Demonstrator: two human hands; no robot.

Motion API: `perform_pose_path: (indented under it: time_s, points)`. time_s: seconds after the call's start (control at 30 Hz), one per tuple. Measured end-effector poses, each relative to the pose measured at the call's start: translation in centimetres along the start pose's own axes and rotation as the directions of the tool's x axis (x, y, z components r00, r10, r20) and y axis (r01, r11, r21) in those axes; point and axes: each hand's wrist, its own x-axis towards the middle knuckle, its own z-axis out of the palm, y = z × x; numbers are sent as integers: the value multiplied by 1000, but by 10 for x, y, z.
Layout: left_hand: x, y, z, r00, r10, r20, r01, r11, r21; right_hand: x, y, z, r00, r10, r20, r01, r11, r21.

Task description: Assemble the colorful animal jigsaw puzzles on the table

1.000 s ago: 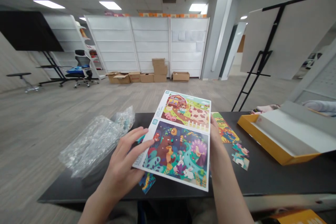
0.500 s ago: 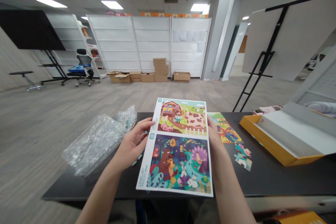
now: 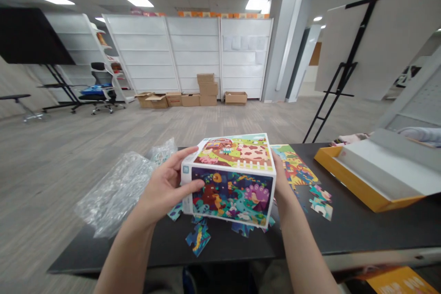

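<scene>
I hold a printed picture sheet [image 3: 234, 174] with both hands above the black table [image 3: 361, 229]. It is bent along its middle, the farm picture on the upper half, the forest picture on the lower half facing me. My left hand [image 3: 165, 186] grips its left edge with thumb on the front. My right hand [image 3: 280, 179] holds the right edge, fingers mostly hidden behind it. Loose puzzle pieces [image 3: 198, 239] lie on the table under the sheet. A partly assembled puzzle [image 3: 292, 167] lies to the right.
Crumpled clear plastic bags [image 3: 120, 188] lie at the table's left end. An open yellow box with a grey lid [image 3: 375, 170] sits at the right, more pieces [image 3: 322, 202] before it. An easel board, cardboard boxes and an office chair stand on the floor beyond.
The sheet was flat and tilted up toward me; now it is folded along its middle and held lower over the pieces. My left thumb shifted onto its front.
</scene>
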Motion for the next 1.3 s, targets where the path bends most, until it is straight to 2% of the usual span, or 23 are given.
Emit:
perform_pose_path:
  time_s: [0.07, 0.13, 0.2, 0.23, 0.27, 0.33, 0.4, 0.47, 0.53, 0.6, 0.7, 0.8, 0.9, 0.97, 1.03, 1.07, 1.13, 1.23, 1.3]
  points:
    - [10, 5, -10, 989, 82, -126, -54, 975, 217, 2, 6, -2, 1000, 2, 1, -2, 1000, -1]
    - [20, 3, -18, 933, 241, -266, -109, 897, 429, 4, 10, -3, 999, 9, 44, -10, 1000, 7]
    - [28, -4, -23, 846, 365, -389, -159, 869, 469, 4, 10, -3, 993, 5, 121, -4, 1000, -8]
    - [30, -9, -23, 808, 386, -446, -188, 885, 426, 3, 9, -3, 987, 0, 161, 4, 1000, -24]
    - [32, -13, -22, 790, 367, -491, -220, 917, 333, 2, 7, -3, 980, -2, 198, 10, 999, -44]
    - [32, -21, -16, 815, 242, -527, -252, 966, 53, -2, 1, -1, 968, 7, 249, 13, 997, -75]
    - [29, -26, -8, 872, 82, -482, -212, 952, -222, -5, -4, 0, 956, 31, 291, -11, 997, -72]
    - [26, -28, -2, 899, -23, -437, -141, 930, -341, -9, -9, 1, 940, 66, 333, -57, 998, -36]
    - [22, -28, 0, 913, -76, -400, -83, 927, -366, -10, -11, 0, 919, 94, 384, -102, 995, 1]
    - [19, -26, -1, 927, -107, -359, -33, 931, -363, -10, -14, -3, 905, 74, 418, -87, 996, 12]
    - [13, -17, -4, 942, -177, -286, 63, 928, -367, -10, -21, -7, 910, -78, 407, 94, 995, -21]
    - [9, -10, 0, 947, -256, -196, 170, 913, -371, -10, -29, -5, 927, -226, 298, 251, 967, -47]
    - [9, -12, 9, 951, -275, -140, 202, 898, -391, -13, -32, 7, 952, -292, 89, 291, 956, 31]
    - [11, -19, 15, 953, -287, -92, 225, 880, -419, -14, -30, 17, 965, -263, -8, 262, 957, 128]
    - [15, -27, 19, 952, -301, -61, 244, 862, -443, -15, -27, 26, 985, -167, -48, 174, 964, 201]
    - [17, -31, 20, 952, -297, -78, 232, 862, -450, -15, -25, 29, 993, -99, -63, 110, 966, 232]
    - [20, -37, 21, 948, -253, -193, 147, 886, -440, -15, -23, 32, 997, 45, -66, -23, 951, 308]
    - [22, -42, 21, 916, -156, -370, 12, 932, -363, -14, -21, 31, 987, 156, 37, -158, 910, 383]
    - [21, -43, 19, 918, -122, -377, -6, 947, -322, -13, -18, 28, 976, 165, 145, -204, 926, 319]
